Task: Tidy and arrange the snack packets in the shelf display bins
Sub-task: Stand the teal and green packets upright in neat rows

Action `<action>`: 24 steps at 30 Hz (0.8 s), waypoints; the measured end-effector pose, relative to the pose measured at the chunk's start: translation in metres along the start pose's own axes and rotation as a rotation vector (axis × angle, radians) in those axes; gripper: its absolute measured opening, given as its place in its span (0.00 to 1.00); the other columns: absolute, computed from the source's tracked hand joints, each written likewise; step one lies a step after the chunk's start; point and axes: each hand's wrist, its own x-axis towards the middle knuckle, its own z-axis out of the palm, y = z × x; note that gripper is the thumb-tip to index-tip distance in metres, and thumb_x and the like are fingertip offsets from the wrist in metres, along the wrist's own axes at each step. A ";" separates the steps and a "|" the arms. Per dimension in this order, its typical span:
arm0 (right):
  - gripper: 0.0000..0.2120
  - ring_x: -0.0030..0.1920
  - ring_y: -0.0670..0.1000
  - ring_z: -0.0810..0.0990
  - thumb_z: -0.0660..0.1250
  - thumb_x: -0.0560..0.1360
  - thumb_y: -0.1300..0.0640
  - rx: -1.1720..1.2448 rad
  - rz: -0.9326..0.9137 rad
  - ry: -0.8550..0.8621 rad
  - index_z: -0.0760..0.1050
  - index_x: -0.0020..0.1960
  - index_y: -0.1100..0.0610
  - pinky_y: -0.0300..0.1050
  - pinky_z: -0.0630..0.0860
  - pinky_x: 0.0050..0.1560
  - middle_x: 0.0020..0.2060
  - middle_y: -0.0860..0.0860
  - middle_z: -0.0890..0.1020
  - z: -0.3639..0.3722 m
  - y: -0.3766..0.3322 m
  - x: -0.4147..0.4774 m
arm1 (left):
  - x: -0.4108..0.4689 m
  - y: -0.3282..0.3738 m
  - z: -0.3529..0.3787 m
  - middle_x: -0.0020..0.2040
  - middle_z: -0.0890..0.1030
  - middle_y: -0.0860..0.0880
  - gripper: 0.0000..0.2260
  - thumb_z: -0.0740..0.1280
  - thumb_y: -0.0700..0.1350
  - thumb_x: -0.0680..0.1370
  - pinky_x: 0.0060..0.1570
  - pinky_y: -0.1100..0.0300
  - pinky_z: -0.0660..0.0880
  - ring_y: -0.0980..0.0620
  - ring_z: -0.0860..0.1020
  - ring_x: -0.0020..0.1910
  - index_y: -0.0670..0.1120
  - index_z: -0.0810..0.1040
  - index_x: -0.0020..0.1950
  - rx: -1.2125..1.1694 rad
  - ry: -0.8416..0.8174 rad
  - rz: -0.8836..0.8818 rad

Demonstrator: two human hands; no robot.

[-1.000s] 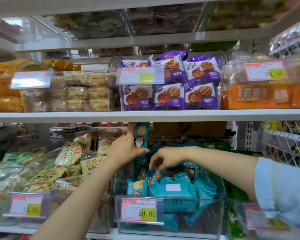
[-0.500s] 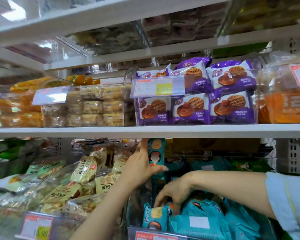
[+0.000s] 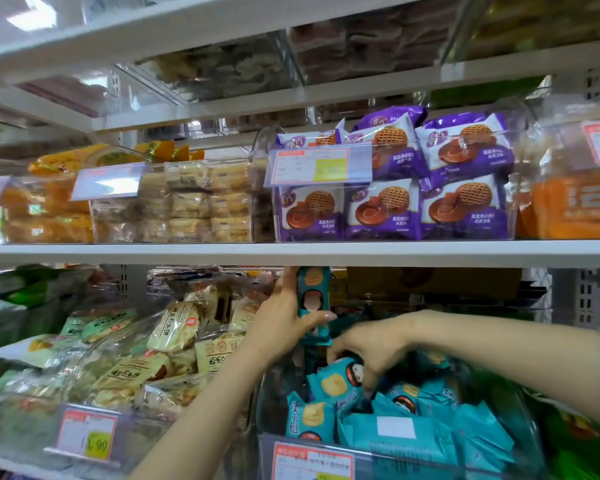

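A clear display bin (image 3: 326, 441) on the lower shelf holds several teal snack packets (image 3: 413, 434). My left hand (image 3: 281, 323) grips an upright stack of teal packets (image 3: 312, 299) at the bin's left side, just under the shelf board. My right hand (image 3: 371, 348) reaches down into the bin from the right, and its curled fingers pinch a teal packet (image 3: 336, 379) lying on top of the pile.
A white shelf board (image 3: 291, 252) runs right above my hands. Left of the teal bin stands a bin of pale cracker packets (image 3: 174, 341) with a price tag (image 3: 87, 438). The upper shelf carries bins of purple waffle packets (image 3: 395, 188) and orange packets (image 3: 568, 206).
My view has come closer to the shelf. My right hand has moved a little and now pinches a teal packet on top of the pile. My left hand keeps its hold on the upright stack.
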 end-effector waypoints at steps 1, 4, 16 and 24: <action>0.23 0.52 0.52 0.77 0.74 0.68 0.59 0.012 0.005 -0.009 0.72 0.62 0.54 0.42 0.74 0.50 0.54 0.52 0.78 -0.003 0.003 -0.004 | 0.000 0.000 -0.001 0.67 0.72 0.45 0.38 0.70 0.58 0.71 0.55 0.56 0.73 0.44 0.75 0.61 0.51 0.49 0.72 -0.020 0.003 -0.002; 0.26 0.50 0.47 0.75 0.76 0.65 0.62 0.075 0.065 0.014 0.70 0.58 0.52 0.33 0.72 0.44 0.51 0.48 0.75 -0.014 0.019 -0.023 | -0.001 0.002 -0.003 0.67 0.72 0.45 0.40 0.71 0.56 0.70 0.56 0.56 0.72 0.44 0.75 0.61 0.52 0.49 0.72 -0.052 -0.020 0.001; 0.44 0.66 0.49 0.69 0.77 0.67 0.53 0.364 0.308 0.356 0.56 0.75 0.54 0.39 0.66 0.66 0.71 0.50 0.66 -0.018 0.033 -0.090 | 0.004 0.021 -0.008 0.68 0.71 0.40 0.45 0.74 0.56 0.68 0.62 0.54 0.69 0.41 0.72 0.64 0.47 0.49 0.75 0.256 -0.476 0.036; 0.38 0.61 0.48 0.72 0.75 0.68 0.56 0.579 0.358 0.541 0.61 0.73 0.56 0.32 0.65 0.53 0.68 0.52 0.70 -0.017 0.022 -0.085 | 0.024 0.028 0.007 0.73 0.65 0.41 0.41 0.74 0.51 0.70 0.68 0.54 0.64 0.43 0.66 0.69 0.45 0.53 0.75 0.410 -0.658 0.059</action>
